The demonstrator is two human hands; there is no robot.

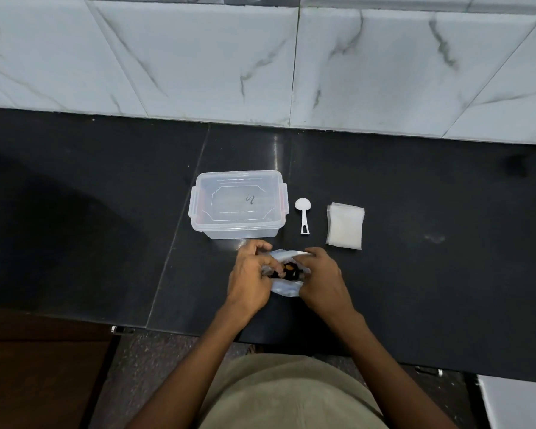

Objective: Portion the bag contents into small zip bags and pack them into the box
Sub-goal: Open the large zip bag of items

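One bag (287, 287) of clear, crinkled plastic at the near middle of the black counter (415, 274), held between two hands, dark and orange contents showing through its upper part. Left hand (249, 280) on the bag's left side, fingers curled over the top edge and pinching the plastic; right hand (321, 278) on the bag's right side, fingers and thumb bent round the upper right edge, gripping it. Two bare forearms reaching in from the bottom of the view, above a lap in olive cloth. One clear plastic box (239, 205) just beyond the hands, lid on, a side latch at each short end, a small dark scribble on the lid; nothing plainly visible inside. One white scoop (303, 213) just right of the box, lying flat, bowl away from the person, handle toward the hands, touching neither box nor bags. One small stack of zip bags (344, 226) right of the scoop, flat, edges slightly fanned; number of bags in the stack impossible to count. Box, scoop and stack set in one row, each apart from the next. White marbled wall tiles (198, 57) behind the counter, grey veins running across them. Brown wooden surface (37, 376) at lower left, below the counter edge.
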